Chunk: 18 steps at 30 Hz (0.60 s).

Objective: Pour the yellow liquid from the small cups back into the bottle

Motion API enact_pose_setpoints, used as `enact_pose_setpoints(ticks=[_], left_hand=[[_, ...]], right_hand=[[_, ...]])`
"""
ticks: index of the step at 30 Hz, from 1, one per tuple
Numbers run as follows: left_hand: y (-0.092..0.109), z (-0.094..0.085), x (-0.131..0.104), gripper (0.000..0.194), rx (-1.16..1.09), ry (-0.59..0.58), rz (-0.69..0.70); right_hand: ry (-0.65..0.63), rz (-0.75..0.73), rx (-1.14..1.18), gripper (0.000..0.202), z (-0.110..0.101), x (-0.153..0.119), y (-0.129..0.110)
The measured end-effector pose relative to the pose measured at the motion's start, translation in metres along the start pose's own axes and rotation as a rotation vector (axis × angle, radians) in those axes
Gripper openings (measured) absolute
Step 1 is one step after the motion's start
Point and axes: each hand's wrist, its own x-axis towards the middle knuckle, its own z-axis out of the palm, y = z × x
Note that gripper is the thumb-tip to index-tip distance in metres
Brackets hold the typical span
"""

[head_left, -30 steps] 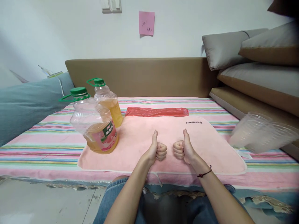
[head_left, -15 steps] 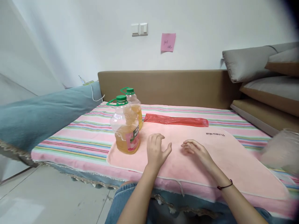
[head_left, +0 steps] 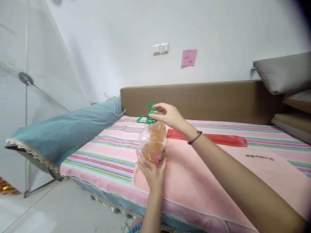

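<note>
Two large clear plastic bottles of amber liquid stand upright on the bed, one behind the other, both with green caps and loop handles. My left hand [head_left: 152,171] wraps the lower body of the front bottle [head_left: 152,139], its fingers spread along the near side, partly covering the pink label. Over the tops is my right hand [head_left: 168,115], thumb at the front bottle's green cap [head_left: 151,115] and fingers curved above it, with a gap between thumb and fingers. The rear bottle [head_left: 162,124] is mostly hidden by the front one and my right hand.
A pink mat [head_left: 194,174] with lettering lies on the striped bedsheet [head_left: 104,152]. Behind it is a flat red plastic bag [head_left: 218,139]. A blue-covered bed end [head_left: 73,126] rises at left, a brown headboard [head_left: 206,100] behind, and grey cushions [head_left: 286,72] at right.
The view has swung left. My left hand has moved from above the mat onto the front bottle's lower body. My right hand has come across to its cap.
</note>
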Motion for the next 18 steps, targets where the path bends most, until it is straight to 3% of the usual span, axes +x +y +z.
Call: enact_pose_setpoints(ticks=[5, 11, 18], left_hand=[[-0.002, -0.001, 0.001, 0.115, -0.002, -0.035, -0.040], [0.001, -0.003, 0.001, 0.108, 0.005, -0.034, -0.009], [0.004, -0.002, 0.002, 0.108, -0.011, -0.031, -0.024]], right_hand=[[-0.056, 0.084, -0.151, 0.047, 0.008, 0.018, -0.011], [-0.150, 0.102, 0.173, 0.062, -0.006, 0.017, -0.001], [-0.290, 0.098, 0.450, 0.064, -0.008, 0.020, 0.017]])
